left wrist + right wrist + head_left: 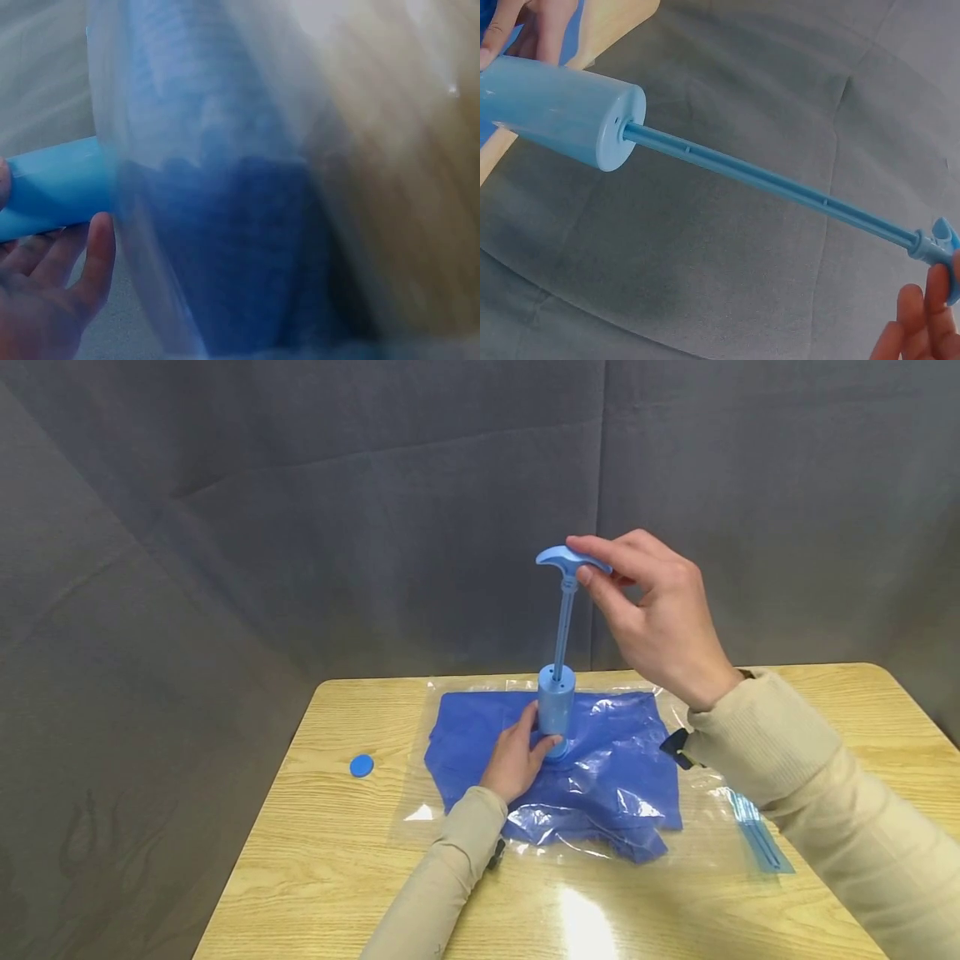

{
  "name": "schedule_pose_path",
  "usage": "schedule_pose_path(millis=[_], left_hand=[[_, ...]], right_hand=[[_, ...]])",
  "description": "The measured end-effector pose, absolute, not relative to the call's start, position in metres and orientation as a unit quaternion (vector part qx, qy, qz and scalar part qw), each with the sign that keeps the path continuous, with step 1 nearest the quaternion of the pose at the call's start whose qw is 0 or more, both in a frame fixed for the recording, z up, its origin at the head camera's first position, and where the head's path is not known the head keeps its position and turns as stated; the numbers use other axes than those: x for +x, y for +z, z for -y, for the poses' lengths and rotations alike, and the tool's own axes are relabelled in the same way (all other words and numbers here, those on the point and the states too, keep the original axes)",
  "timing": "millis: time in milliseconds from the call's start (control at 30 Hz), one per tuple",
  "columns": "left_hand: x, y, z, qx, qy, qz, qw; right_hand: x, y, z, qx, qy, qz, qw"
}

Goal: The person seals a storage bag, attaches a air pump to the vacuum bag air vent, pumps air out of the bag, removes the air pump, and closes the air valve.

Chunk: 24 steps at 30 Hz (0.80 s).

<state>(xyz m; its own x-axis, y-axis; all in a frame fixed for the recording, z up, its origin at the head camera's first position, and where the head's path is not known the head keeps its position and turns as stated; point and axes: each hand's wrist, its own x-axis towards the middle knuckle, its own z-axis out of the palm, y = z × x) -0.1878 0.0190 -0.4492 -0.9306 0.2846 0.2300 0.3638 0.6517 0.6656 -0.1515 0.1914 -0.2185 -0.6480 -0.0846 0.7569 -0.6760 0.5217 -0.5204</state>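
A light-blue hand pump (556, 702) stands upright on a clear plastic bag (420, 777) that has a folded blue sheet (480, 735) inside. My left hand (513, 760) grips the lower part of the pump's cylinder, thumb on the near side. Above it, my right hand (660, 602) pinches the right end of the curved pump handle (558, 557) between thumb and fingers. The pump rod (772, 184) is drawn far out of the cylinder, as the right wrist view shows. In the left wrist view the plastic covers much of the picture, with the cylinder (60, 184) at the left.
A small round blue cap (362, 766) lies on the wooden table (315, 835), left of the bag. By the right forearm is a translucent light-blue packet (761, 839). A grey curtain (412, 527) hangs behind the table's far edge.
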Motion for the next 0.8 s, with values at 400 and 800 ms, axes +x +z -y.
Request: schedule_pose_path(millis=[400,800], left_hand=[[-0.186,-0.449,-0.018,-0.164,-0.372,0.913,0.043],[-0.189,-0.453,-0.018,-0.172,-0.372,0.911,0.044]], right_hand=[[-0.156,-0.22,-0.193,0.279,0.382,0.8,0.368],[-0.163,-0.23,-0.194,0.29,0.364,0.814,0.347]])
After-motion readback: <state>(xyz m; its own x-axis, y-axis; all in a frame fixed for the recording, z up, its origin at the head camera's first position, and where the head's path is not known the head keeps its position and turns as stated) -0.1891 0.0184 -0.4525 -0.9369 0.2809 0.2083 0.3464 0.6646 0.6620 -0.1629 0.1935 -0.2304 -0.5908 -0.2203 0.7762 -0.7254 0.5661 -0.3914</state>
